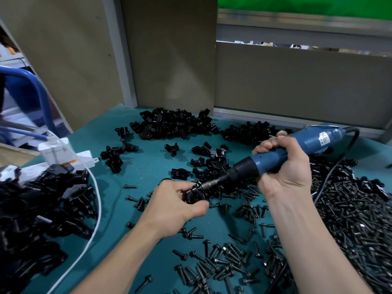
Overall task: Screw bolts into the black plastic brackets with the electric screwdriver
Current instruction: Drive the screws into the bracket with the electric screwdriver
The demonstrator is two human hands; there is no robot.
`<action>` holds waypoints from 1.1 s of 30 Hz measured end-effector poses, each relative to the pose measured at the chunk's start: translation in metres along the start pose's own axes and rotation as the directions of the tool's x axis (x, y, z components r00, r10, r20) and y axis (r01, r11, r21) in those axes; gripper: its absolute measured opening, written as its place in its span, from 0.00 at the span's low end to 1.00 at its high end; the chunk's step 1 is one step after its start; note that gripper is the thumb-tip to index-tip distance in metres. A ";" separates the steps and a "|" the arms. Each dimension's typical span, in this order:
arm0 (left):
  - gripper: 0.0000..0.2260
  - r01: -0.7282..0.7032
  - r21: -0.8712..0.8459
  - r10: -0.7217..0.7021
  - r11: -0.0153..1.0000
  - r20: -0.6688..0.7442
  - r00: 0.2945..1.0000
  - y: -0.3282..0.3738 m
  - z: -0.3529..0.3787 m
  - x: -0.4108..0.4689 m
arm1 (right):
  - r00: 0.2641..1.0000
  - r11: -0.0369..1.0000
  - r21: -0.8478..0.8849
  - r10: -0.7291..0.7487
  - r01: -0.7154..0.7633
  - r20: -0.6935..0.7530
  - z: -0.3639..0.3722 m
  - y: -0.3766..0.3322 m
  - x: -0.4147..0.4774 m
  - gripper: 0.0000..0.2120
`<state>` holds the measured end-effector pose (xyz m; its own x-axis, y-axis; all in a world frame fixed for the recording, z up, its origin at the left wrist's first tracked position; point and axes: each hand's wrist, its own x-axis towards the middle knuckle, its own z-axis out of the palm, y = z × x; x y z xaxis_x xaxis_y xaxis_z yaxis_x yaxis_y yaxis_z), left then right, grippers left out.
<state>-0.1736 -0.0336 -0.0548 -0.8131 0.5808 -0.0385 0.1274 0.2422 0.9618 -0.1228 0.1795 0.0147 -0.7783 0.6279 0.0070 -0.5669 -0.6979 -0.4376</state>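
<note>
A teal-covered table (144, 175) carries heaps of black brackets (169, 124), scattered bolts (350, 230) and a white power strip (87, 158).

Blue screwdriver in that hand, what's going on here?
A person is assembling parts. Their right hand grips the electric screwdriver, its bit set against a black bracket pinched in the left hand over the teal mat. Loose bolts lie scattered nearby, with a pile of brackets behind.
</note>
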 end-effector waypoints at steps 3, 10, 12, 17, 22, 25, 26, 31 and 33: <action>0.10 0.089 -0.190 -0.077 0.978 0.072 0.994 0.004 0.003 0.001 | 1.000 0.999 -0.032 -0.017 0.016 -0.002 0.001 -0.003 0.000 0.10; 0.03 0.089 -0.298 -0.066 0.951 0.087 0.994 0.003 0.003 0.003 | 0.999 0.998 -0.054 -0.034 0.033 -0.012 0.001 -0.007 -0.002 0.09; 0.08 0.086 -0.279 -0.067 0.957 0.077 0.995 0.000 0.002 0.003 | 1.000 0.998 -0.059 -0.027 0.026 -0.013 0.001 -0.007 -0.002 0.09; 0.04 0.114 -0.314 -0.104 0.942 0.050 0.993 -0.001 -0.007 0.005 | 0.999 0.999 -0.052 0.009 -0.007 0.036 -0.002 -0.012 -0.002 0.07; 0.09 0.098 -0.463 -0.115 0.881 -0.007 0.993 -0.003 -0.013 0.006 | 1.000 0.999 -0.051 0.018 -0.017 0.021 -0.001 -0.017 -0.002 0.06; 0.03 0.079 -0.451 -0.089 0.889 -0.002 0.996 -0.002 -0.008 0.005 | 1.000 0.996 -0.080 0.028 -0.029 -0.011 0.000 -0.009 -0.003 0.06; 0.05 0.072 -0.444 -0.080 0.893 0.001 0.997 -0.002 -0.008 0.006 | 0.999 0.996 -0.086 0.028 -0.029 -0.018 0.000 -0.007 -0.003 0.06; 0.05 0.058 -0.448 -0.069 0.892 -0.008 0.998 -0.003 -0.005 0.007 | 0.999 0.997 -0.077 0.004 -0.007 -0.033 -0.001 -0.006 -0.002 0.07; 0.05 0.045 -0.442 -0.058 0.896 -0.016 0.998 -0.004 -0.004 0.008 | 0.999 0.997 -0.072 0.005 -0.008 -0.032 -0.002 -0.006 -0.002 0.07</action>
<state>-0.1826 -0.0333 -0.0583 -0.8278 0.5537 -0.0900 -0.1739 -0.1006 0.9796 -0.1172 0.1829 0.0156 -0.7723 0.6348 -0.0240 -0.5403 -0.6762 -0.5009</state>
